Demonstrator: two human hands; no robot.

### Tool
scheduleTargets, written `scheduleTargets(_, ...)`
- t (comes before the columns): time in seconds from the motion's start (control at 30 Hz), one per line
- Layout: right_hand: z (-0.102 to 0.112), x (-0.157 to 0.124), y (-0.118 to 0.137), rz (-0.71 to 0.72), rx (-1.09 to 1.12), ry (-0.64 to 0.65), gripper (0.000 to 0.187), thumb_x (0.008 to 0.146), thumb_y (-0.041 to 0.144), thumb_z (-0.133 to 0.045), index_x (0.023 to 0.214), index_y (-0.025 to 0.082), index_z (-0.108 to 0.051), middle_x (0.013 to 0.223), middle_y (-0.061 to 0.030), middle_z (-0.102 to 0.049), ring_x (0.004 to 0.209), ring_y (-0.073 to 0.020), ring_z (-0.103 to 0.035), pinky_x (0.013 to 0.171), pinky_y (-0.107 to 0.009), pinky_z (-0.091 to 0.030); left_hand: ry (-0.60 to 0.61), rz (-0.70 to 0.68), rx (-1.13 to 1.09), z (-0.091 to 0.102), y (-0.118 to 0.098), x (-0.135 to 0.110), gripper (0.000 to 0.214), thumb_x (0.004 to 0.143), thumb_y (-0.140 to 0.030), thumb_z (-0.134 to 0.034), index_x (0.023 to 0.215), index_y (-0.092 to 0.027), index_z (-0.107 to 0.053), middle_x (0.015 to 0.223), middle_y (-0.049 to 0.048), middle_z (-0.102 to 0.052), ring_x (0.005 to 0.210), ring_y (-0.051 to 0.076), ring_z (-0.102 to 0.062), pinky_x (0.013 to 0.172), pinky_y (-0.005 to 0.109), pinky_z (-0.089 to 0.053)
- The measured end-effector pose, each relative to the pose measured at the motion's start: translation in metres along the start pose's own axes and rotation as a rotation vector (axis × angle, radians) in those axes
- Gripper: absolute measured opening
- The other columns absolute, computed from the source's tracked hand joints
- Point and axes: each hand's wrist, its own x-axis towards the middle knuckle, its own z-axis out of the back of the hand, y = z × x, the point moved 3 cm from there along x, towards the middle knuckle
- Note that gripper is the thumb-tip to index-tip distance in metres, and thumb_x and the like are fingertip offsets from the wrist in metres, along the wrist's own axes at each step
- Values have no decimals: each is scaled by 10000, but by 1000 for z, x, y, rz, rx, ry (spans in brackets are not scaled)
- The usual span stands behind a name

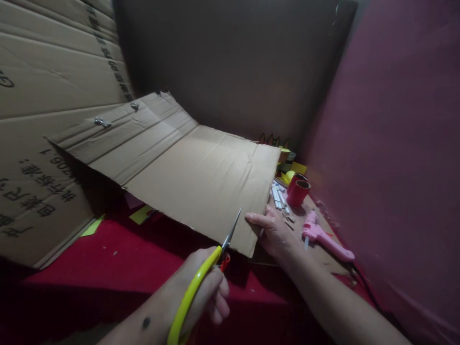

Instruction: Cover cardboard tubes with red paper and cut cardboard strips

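Note:
A pair of scissors (194, 290) with a yellow handle is gripped in my left hand (210, 282). One metal blade lies over the near edge of a large creased cardboard sheet (197, 172); the other blade is hidden. A small red piece shows beside the scissors' pivot. My right hand (271, 230) pinches the sheet near its right corner, thumb on top and the other fingers mostly hidden underneath. The sheet's left part bends upward and has two metal clips (103, 122) on it.
A tall printed cardboard panel (57, 72) stands at the left. On the right are a pink glue gun (323, 237), red cylinders (298, 192), several white markers (277, 195) and yellow paper pieces. A red cloth (118, 258) covers the table. Dark and pink walls stand behind and right.

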Motion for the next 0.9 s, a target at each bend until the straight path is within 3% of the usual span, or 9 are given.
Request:
scheduleTargets(0.07,0,0,-1,2,-6,8,391,541,115,-674,927,164,-633,826,-73,-716,800,-256,-660,747,-392,-506,2,-18,78,1,0,2,162,713,-334,-462,744,-175,-468,480,14,-584,407,140,-544,452,246,-437)
scheduleTargets(0.17,1,1,-1,14,-4,15,405,549,108,-671,949,162,-630,840,-76,-716,799,-254,-659,748,-390,-506,31,-87,241,3,1,6,262,770,-391,-429,617,-181,-462,408,13,-536,369,128,-512,400,213,-387)
scheduleTargets(0.3,2,2,-2,27,21,29,424,564,95,-668,980,166,-621,858,-69,-716,783,-238,-661,765,-387,-504,-11,-229,417,6,2,8,362,856,-488,-337,668,-196,-440,386,-34,-468,320,113,-473,348,191,-323)
scheduleTargets(0.4,2,3,-2,24,4,25,407,561,99,-675,961,156,-630,844,-69,-718,759,-236,-663,750,-385,-511,-55,-243,456,6,2,8,377,872,-519,-303,694,-205,-413,363,-63,-406,294,102,-439,331,182,-298)
scheduleTargets(0.53,2,6,-1,35,-11,60,363,566,121,-691,926,145,-645,850,-81,-718,767,-245,-663,736,-387,-514,-68,-206,413,3,1,8,370,861,-533,-321,695,-209,-390,382,-78,-393,264,82,-386,291,175,-261)
scheduleTargets(0.63,3,7,-1,37,-9,70,361,566,119,-690,923,151,-651,858,-80,-718,759,-243,-664,726,-386,-514,-41,-128,258,3,5,9,326,848,-504,-351,726,-206,-396,402,-84,-407,261,82,-384,286,185,-295)
scheduleTargets(0.73,4,7,-1,51,-22,69,339,565,115,-688,902,150,-659,840,-75,-716,744,-233,-662,726,-375,-509,64,-116,24,5,9,8,241,802,-411,-462,857,-180,-423,583,-22,-574,440,129,-577,446,247,-473)
scheduleTargets(0.8,3,6,-1,63,-32,73,325,565,128,-693,887,153,-661,827,-73,-715,737,-229,-660,727,-371,-505,105,-134,-63,6,7,7,260,763,-347,-514,919,-163,-418,674,17,-623,544,157,-631,543,285,-513)
scheduleTargets(0.9,2,4,-1,72,-37,71,331,564,146,-694,893,165,-659,824,-68,-713,745,-231,-658,721,-367,-501,4,-18,-36,4,-1,9,232,768,-287,-476,947,-149,-424,566,-1,-598,446,154,-590,470,281,-484)
